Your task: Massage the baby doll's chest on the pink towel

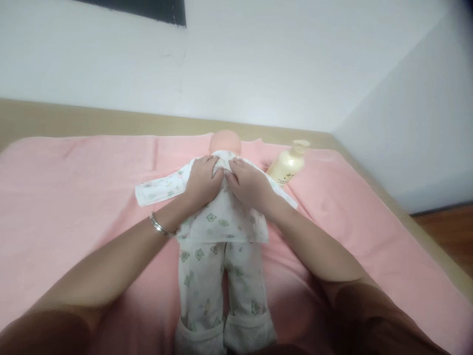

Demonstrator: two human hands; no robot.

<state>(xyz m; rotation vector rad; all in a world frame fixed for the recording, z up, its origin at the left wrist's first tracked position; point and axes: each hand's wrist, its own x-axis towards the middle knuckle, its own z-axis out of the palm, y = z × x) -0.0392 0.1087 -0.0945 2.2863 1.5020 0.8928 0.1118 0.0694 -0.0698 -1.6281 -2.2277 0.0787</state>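
Note:
A bald doll [225, 142] lies stretched out, head away from me, with no face showing. It is dressed in a white printed shirt [225, 224] and matching trousers [202, 281] with turned-up cuffs. My left hand [204, 181], below a silver bangle [159, 226], rests on the left part of the shirt's upper body, fingers spread over the cloth. Opposite it, my right hand [248, 185] lies on the right part, also with fingers spread. Both thumbs come close together at the middle, where the cloth is creased. The shirt's left sleeve [160, 190] sticks out sideways.
A pale yellow pump bottle [288, 165] leans or lies tilted just right of the doll. Under everything is a pink cloth [74, 197] over a wooden surface [55, 116]. White walls [258, 64] border the far and right sides, and a dark panel [148, 9] hangs above.

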